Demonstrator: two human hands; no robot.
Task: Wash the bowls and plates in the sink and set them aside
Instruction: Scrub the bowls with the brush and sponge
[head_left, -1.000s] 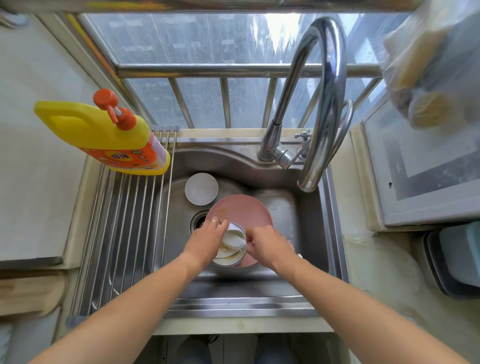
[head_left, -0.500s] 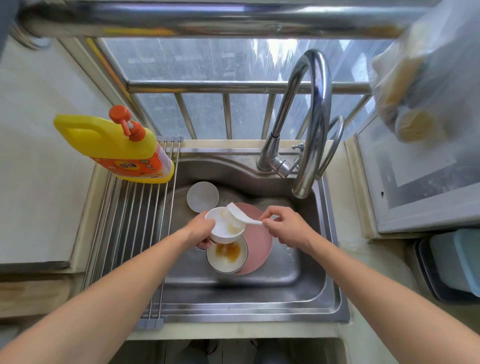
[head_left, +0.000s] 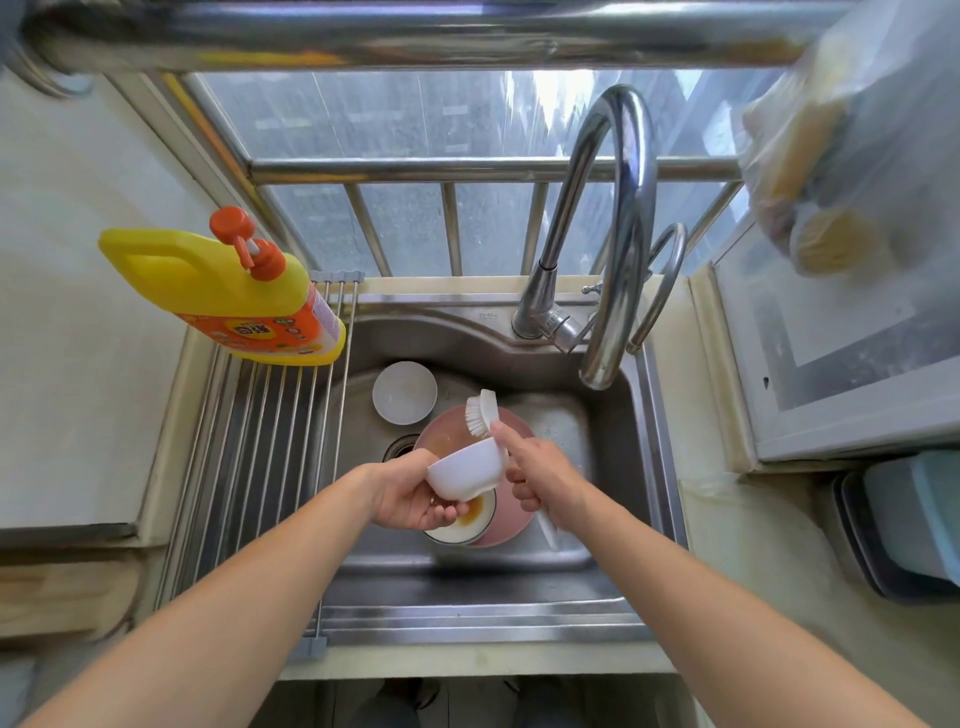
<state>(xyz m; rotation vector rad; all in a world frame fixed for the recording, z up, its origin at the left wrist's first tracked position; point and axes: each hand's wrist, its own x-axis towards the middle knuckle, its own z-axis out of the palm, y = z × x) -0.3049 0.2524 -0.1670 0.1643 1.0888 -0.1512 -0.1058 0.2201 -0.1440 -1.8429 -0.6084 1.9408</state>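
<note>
A person is standing at a stainless steel sink (head_left: 613, 566), looking down at both bare forearms reaching over the basin. The left hand (head_left: 410, 493) is curling its fingers under a small white bowl (head_left: 467, 467), holding it tipped on its side above the basin with its opening facing away toward the right. The right hand (head_left: 540, 478) is gripping the handle of a white dish brush (head_left: 480, 411), whose bristled head is sticking up just past the bowl's rim, bristles facing left. Directly below the hands, a white bowl with orange-brown residue (head_left: 467, 525) is sitting on a pink plate (head_left: 457, 431) on the sink floor, beside the drain (head_left: 397, 448). Another white bowl (head_left: 404, 392) is resting upright at the back left of the basin, near the plate. A curved chrome faucet (head_left: 618, 234) is arching over the back right corner. To the left, a metal roll-up drying rack (head_left: 260, 467) is lying over the sink edge, with a yellow detergent bottle (head_left: 228, 296) with an orange pump standing at its far end. A barred window (head_left: 447, 171) is filling the background.
</note>
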